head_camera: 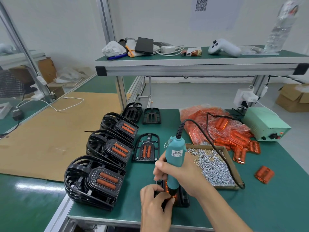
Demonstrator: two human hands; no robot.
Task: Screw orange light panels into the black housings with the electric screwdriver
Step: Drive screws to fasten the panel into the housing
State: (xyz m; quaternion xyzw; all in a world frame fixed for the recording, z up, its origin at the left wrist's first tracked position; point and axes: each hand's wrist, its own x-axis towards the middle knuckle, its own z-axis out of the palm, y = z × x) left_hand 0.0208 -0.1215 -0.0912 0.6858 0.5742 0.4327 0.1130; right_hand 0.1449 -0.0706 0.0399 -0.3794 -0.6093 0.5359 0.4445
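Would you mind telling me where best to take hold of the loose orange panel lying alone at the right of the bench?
Probably by its two long edges, coming straight down from above. The loose orange panel lies flat on the green mat, apart from the screw tray and the bagged pile, so a thumb-and-finger pinch across its narrow width has free room.

Bright even light, soft shadows, edges warped, slightly blurred.

My hands [167,190] are bare: no gloves, rings or watch. Both forearms are bare too, with no sleeves showing; nails short.
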